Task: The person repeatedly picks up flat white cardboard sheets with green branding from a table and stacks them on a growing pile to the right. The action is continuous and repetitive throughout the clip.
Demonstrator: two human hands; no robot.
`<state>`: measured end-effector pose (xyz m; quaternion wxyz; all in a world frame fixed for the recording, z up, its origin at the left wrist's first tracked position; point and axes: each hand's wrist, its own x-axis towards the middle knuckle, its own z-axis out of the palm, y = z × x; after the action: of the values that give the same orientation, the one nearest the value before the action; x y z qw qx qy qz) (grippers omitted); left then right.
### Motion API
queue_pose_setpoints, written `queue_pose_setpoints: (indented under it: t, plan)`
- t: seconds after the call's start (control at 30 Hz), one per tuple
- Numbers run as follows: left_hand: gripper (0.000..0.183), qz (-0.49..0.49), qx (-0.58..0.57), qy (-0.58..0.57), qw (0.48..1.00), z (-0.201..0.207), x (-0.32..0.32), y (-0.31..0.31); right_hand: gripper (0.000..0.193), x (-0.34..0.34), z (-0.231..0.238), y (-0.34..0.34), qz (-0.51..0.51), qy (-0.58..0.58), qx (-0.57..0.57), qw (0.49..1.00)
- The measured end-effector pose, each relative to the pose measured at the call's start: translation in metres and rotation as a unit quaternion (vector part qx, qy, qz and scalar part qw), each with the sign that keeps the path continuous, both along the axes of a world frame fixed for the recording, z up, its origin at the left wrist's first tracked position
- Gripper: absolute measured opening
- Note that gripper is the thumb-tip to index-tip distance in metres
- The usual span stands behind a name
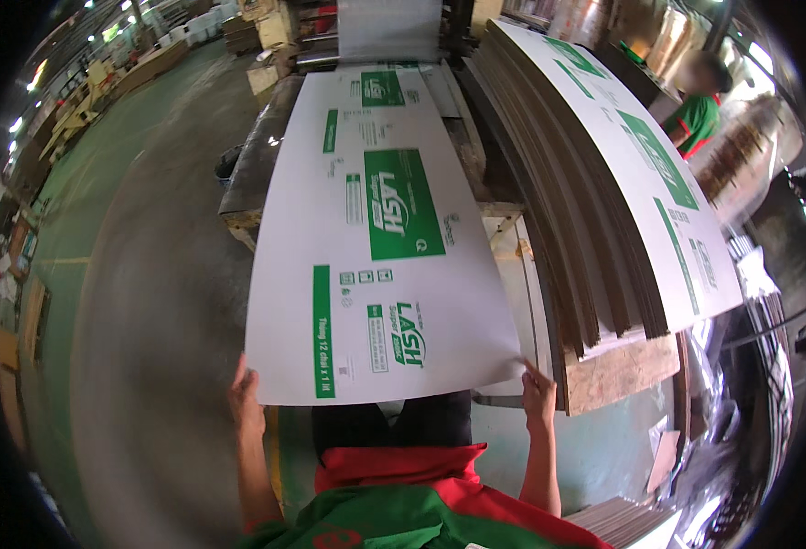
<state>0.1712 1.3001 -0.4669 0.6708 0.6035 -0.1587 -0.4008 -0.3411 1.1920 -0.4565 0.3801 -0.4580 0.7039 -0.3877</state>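
Observation:
A long white cardboard sheet with green printed panels stretches from in front of my body to a machine at the far end. My left hand grips its near left corner, thumb on top and fingers partly hidden beneath. At the near right corner, my right hand pinches the edge, and the board curls up slightly there. The sheet's near end hangs over my lap, while its farther part lies over a dark table.
To the right, a tall stack of similar printed sheets rests on a wooden pallet. A machine with rollers stands at the far end. Another person in green is beyond the stack. More boards lie at the lower right.

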Motion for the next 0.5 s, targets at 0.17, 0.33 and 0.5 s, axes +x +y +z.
queue_pose_setpoints:
  t: [0.17,0.33,0.5]
  plan:
    - [0.054,-0.011,-0.045,0.037,0.998,-0.034,-0.001,0.027,0.039,-0.017,-0.028,0.019,-0.073,0.216,-0.013,0.974]
    - [0.053,-0.018,-0.01,0.028,0.999,-0.009,0.018,0.053,0.051,-0.006,0.024,0.0,0.022,-0.331,0.01,0.943]
    - [0.053,-0.05,-0.011,0.008,0.999,0.028,0.011,0.092,0.037,0.002,0.043,0.03,0.085,0.028,0.044,0.995]
